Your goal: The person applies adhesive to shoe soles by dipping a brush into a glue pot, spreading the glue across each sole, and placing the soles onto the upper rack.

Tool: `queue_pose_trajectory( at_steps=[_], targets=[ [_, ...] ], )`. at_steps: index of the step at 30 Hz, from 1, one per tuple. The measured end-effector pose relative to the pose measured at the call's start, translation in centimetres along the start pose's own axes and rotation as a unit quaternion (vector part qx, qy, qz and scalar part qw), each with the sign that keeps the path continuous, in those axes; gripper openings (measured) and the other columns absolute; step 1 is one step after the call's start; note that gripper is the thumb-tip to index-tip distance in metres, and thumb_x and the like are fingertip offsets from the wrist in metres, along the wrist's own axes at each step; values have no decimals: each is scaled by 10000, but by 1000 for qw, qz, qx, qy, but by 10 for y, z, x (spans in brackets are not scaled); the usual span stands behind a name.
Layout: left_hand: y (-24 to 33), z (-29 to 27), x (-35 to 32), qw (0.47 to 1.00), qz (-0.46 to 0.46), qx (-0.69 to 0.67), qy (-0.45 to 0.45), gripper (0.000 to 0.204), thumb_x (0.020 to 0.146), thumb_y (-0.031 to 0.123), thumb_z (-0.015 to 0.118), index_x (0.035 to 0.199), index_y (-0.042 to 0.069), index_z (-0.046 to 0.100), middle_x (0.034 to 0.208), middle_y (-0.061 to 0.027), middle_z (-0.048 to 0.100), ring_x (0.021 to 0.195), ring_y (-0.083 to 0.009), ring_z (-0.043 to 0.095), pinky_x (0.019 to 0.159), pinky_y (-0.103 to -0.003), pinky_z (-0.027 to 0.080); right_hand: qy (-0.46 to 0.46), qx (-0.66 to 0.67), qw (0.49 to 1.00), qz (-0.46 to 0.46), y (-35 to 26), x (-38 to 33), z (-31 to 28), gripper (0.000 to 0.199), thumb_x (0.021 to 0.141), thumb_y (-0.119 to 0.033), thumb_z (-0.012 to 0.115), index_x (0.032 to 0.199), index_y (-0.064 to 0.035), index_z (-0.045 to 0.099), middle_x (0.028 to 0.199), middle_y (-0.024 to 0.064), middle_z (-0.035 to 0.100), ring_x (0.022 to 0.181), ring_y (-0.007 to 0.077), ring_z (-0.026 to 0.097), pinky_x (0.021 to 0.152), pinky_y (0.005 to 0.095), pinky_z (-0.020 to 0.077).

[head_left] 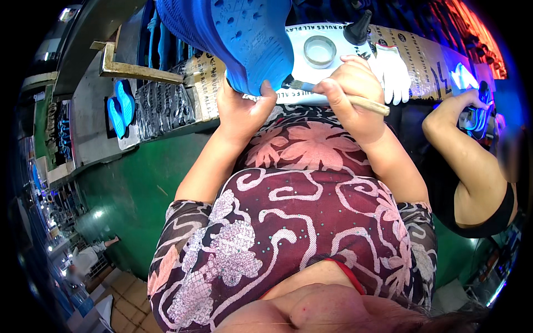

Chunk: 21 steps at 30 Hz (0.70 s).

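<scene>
My left hand (pixel 244 105) grips a blue foam clog (pixel 252 41), thumb on its near edge, the other fingers mostly hidden beneath it. The clog is tilted up, with holes in its surface. In my closed right hand (pixel 355 97) is a brush (pixel 366 104) with a pale wooden handle. Its dark bristles meet or nearly meet the clog's lower right edge; contact cannot be made out. Just beyond my right hand, a small round clear dish (pixel 320 51) stands on a white printed sheet (pixel 297 41). A black cone-shaped nozzle (pixel 358 28) rises behind it.
A white glove (pixel 392 75) lies to the right of my right hand. Two blue shoe pieces (pixel 121 108) rest at the left, near a wooden frame (pixel 139 71). At the right, a co-worker's arm (pixel 466 144) reaches toward blue straps. Cardboard (pixel 413 61) covers part of the bench.
</scene>
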<state>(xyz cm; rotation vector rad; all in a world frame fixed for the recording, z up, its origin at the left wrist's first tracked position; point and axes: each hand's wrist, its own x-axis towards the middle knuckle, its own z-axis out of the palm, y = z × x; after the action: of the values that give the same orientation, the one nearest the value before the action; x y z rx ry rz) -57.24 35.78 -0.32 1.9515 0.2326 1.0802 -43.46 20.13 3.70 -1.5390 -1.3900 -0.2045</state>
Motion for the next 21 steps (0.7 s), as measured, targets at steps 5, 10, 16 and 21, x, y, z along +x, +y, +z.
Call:
queue_pose_trajectory(
  at_steps=[5, 10, 16, 21],
  targets=[
    [0, 1, 2, 997, 73, 36, 18, 444, 686, -6, 640, 1101, -29, 484, 858, -128, 626, 748, -196, 641, 672, -284, 501, 29, 35, 999, 7, -5, 7, 0, 242, 818, -206, 613, 618, -71, 635, 565, 31, 562, 556, 210, 532, 771, 358, 421],
    [3, -1, 6, 988, 125, 94, -1, 405, 674, 1, 646, 1048, 11, 490, 792, -122, 623, 660, -246, 640, 604, -302, 503, 6, -5, 1000, -25, -10, 6, 4, 236, 798, -205, 629, 594, -85, 626, 555, 23, 551, 545, 205, 520, 750, 351, 412],
    [0, -2, 6, 982, 158, 107, 11, 357, 662, 0, 651, 975, 38, 485, 756, -107, 616, 612, -269, 630, 561, -317, 497, -3, 27, 999, 27, -13, 5, -2, 272, 825, -184, 612, 575, -77, 607, 542, 22, 541, 526, 206, 506, 724, 344, 412],
    [4, -4, 5, 979, 154, 133, -15, 384, 662, 2, 655, 1005, 25, 484, 762, -109, 612, 618, -277, 630, 557, -321, 495, 35, 23, 999, -20, -8, 11, 4, 237, 814, -175, 627, 599, -76, 614, 537, 19, 531, 525, 202, 501, 718, 342, 412]
  ],
)
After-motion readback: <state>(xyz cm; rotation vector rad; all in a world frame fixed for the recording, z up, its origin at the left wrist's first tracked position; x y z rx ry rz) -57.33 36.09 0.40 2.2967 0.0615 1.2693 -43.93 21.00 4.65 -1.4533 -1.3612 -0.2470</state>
